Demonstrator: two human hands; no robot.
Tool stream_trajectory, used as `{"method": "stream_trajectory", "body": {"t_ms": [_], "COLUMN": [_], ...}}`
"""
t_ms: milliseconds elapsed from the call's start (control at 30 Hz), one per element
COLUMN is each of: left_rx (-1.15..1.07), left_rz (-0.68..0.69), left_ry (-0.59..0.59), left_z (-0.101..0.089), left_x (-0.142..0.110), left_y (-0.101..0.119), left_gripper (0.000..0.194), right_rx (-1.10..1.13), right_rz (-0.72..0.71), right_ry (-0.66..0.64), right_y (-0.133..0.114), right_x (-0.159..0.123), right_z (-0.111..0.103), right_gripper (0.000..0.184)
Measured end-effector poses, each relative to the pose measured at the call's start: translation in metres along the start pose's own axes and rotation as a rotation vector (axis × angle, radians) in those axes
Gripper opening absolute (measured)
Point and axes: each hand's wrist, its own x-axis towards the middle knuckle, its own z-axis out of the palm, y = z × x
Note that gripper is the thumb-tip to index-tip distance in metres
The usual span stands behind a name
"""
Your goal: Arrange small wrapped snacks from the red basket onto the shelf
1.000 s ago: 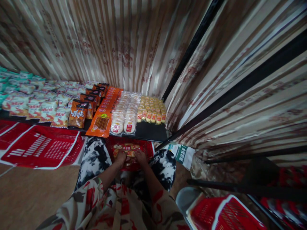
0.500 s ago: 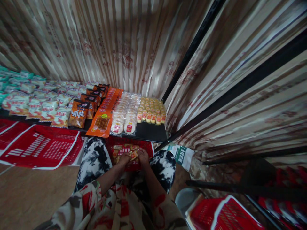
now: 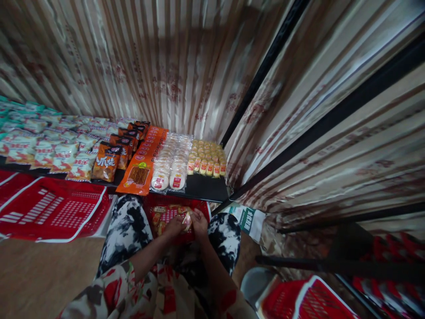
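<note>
Between my knees, over a red basket (image 3: pixel 151 202), my hands are close together. My left hand (image 3: pixel 175 226) has its fingers closed on a small yellow wrapped snack (image 3: pixel 187 220). My right hand (image 3: pixel 199 222) pinches the same snack from the other side. Several similar small packs lie in the basket under and beside my hands, partly hidden by them. On the black shelf (image 3: pixel 207 189) just beyond stand rows of small yellow wrapped snacks (image 3: pixel 209 167), clear packs of round white crackers (image 3: pixel 177 179) and an orange packet strip (image 3: pixel 137 175).
Farther left on the shelf are brown-orange bags (image 3: pixel 106 166) and rows of pale bags (image 3: pixel 81 165). Another red basket (image 3: pixel 56 208) is at the left, and one more (image 3: pixel 318 301) at lower right. Black poles (image 3: pixel 299 133) slant across the striped curtain (image 3: pixel 139 53). A green-and-white bag (image 3: pixel 249 219) lies by my right knee.
The wrapped snack has turned more upright between my hands, and my fingers have shifted on it. The whole view has tipped slightly, moving the shelf down and left.
</note>
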Motion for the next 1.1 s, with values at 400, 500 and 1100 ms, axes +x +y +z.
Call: {"method": "stream_trajectory", "body": {"t_ms": [400,500,1100], "left_rx": [-0.253,-0.261,0.124], "left_rz": [0.155,0.187,0.493], "left_ry": [-0.006,0.013,0.234], "left_z": [0.005,0.009,0.007], "left_x": [-0.011,-0.011,-0.004], "left_y": [0.021,0.023,0.049], "left_gripper": [0.016,0.014,0.011], "right_rx": [-0.024,-0.039,-0.201], "right_rz": [-0.041,-0.074,-0.208], "right_ry": [-0.017,-0.019,-0.003], "right_y": [-0.029,-0.036,-0.09], "right_x": [-0.018,-0.021,-0.014], "right_z": [0.001,0.0,0.002], "right_gripper": [0.043,0.041,0.048]}}
